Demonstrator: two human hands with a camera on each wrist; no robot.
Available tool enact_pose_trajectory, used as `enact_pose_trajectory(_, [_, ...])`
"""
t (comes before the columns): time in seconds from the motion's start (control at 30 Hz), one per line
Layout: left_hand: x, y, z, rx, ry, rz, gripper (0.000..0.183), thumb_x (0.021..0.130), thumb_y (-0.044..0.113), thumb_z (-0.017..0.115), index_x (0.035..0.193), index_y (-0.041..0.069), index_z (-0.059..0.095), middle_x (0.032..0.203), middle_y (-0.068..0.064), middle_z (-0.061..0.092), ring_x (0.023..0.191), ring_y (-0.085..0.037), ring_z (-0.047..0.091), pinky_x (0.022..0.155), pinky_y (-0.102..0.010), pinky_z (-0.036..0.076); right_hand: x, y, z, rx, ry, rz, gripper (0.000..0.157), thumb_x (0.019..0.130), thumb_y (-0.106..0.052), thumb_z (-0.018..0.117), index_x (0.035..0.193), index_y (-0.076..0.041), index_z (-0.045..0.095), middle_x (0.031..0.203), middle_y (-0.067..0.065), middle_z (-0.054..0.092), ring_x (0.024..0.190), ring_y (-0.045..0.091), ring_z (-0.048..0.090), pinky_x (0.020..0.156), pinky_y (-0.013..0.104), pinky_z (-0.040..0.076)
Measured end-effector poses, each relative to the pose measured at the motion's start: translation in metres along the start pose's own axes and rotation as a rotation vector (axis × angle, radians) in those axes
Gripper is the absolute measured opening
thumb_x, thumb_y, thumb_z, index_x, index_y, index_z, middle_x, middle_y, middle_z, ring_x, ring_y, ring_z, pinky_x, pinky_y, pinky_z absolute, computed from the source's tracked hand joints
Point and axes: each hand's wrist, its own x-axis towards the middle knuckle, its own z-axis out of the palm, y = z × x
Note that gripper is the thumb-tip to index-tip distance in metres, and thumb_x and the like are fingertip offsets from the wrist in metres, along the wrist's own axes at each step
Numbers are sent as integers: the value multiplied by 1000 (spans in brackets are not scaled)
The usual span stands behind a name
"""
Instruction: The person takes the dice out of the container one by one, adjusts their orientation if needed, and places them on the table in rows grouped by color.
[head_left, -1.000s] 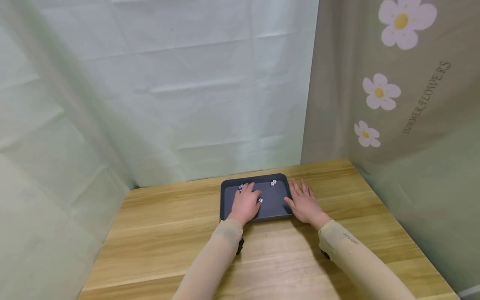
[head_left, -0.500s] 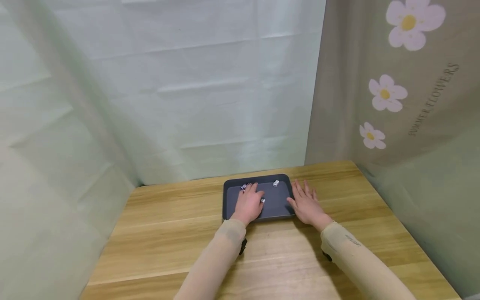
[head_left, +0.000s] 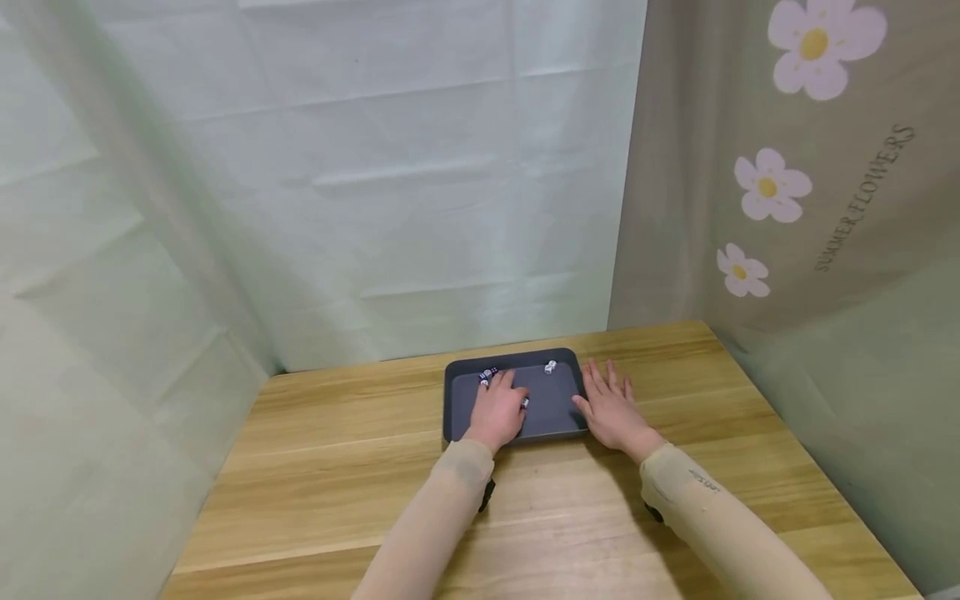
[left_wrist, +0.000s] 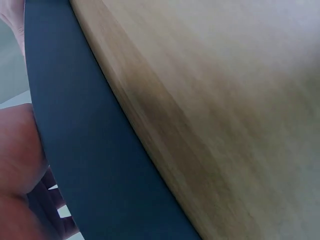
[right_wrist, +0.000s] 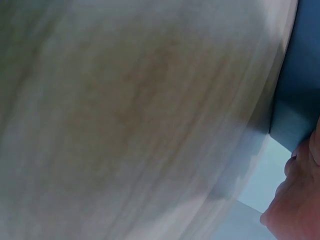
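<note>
A dark grey rectangular tray (head_left: 551,421) rests on the wooden table. My left hand (head_left: 498,414) reaches in over its near wall. Its index finger and thumb pinch a white die (head_left: 525,403) low in the tray, with the other fingers stretched forward. Several dice (head_left: 485,377) cluster just beyond those fingertips by the back left corner. Two white dice (head_left: 551,367) sit close together at the back right. My right hand (head_left: 611,414) lies along the tray's right side, fingers extended, thumb at the rim. The left wrist view shows the tray's outer wall (left_wrist: 95,130) beside part of the left hand.
The wooden table (head_left: 322,467) extends to the left, right and front of the tray. Pale cloth (head_left: 435,183) hangs behind and at the left, and a flower-printed curtain (head_left: 675,167) hangs on the right.
My left index finger has come down toward the thumb, onto the white die between them. More of the dice at the back left now show. The right hand and tray have stayed put.
</note>
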Motion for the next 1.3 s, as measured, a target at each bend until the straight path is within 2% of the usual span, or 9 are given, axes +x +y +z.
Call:
enact_pose_trajectory(0.3, [3,2,-2,20,4,10,27,99,28,79,125,21,80,157,-13,55,145,-35,50,113,-61,45,0,-1,-2,-34,-4,15,69,117,-38,36,168,4,16,177,22,7,161,50,-3,124,72,2])
enact_pose_trajectory(0.57, [6,1,0,22,23,7,18,100,26,77,117,20,82,154,-13,59,142,-34,53,112,-61,47,2,4,2,-16,-4,12,69,117,-39,34,168,3,14,178,22,5,161,49,-6,124,72,-1])
enact_pose_trajectory(0.87, [3,-3,-3,8,35,-7,20,100,26,78,118,17,81,152,-13,60,140,-34,55,108,-59,50,1,2,2,-16,5,9,69,117,-38,35,168,4,15,177,23,6,161,50,-7,124,72,-1])
enact_pose_trajectory(1.1, [0,-10,-9,-27,55,-13,21,99,26,78,117,14,80,154,-15,58,142,-36,53,109,-59,49,-1,0,-2,-28,-3,16,69,117,-38,35,168,3,13,178,21,3,161,49,-7,125,71,0])
enact_pose_trajectory(1.3, [-6,-14,-15,-106,46,-29,12,100,24,78,107,14,78,159,-15,53,147,-37,49,111,-58,48,-1,1,-1,-34,5,14,69,118,-38,35,168,3,14,178,21,3,161,51,-5,124,72,0])
